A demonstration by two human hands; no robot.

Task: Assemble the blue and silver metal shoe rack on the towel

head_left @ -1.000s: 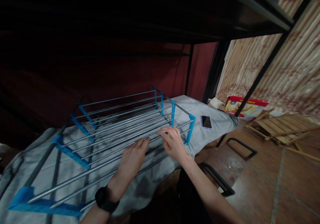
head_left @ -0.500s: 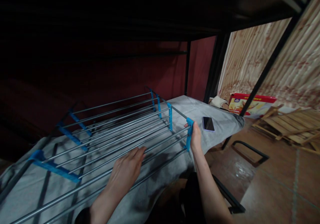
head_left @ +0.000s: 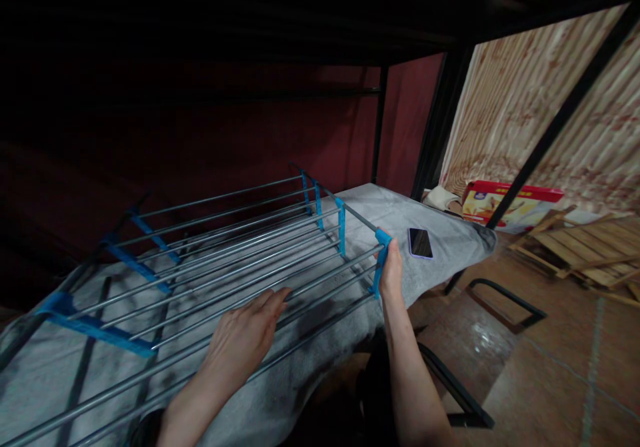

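A metal rack with several long grey rods and blue plastic brackets lies on a grey cloth. Around the blue end bracket at the rack's near right corner, my right hand is closed, its fingers partly hidden behind the plastic. My left hand is over the front rods, closed on one metal rod with the back of the hand facing up; its fingertips are mostly hidden. More blue brackets hold the rods at the left end.
A phone lies on the cloth right of my right hand. Black frame posts and a dark overhead surface surround the rack. On the floor to the right are a red and yellow box, wooden slatted pieces and a black metal frame.
The view has shifted slightly. My left hand appears a little further left and lower on the rods, while my right hand keeps its hold on the end bracket.
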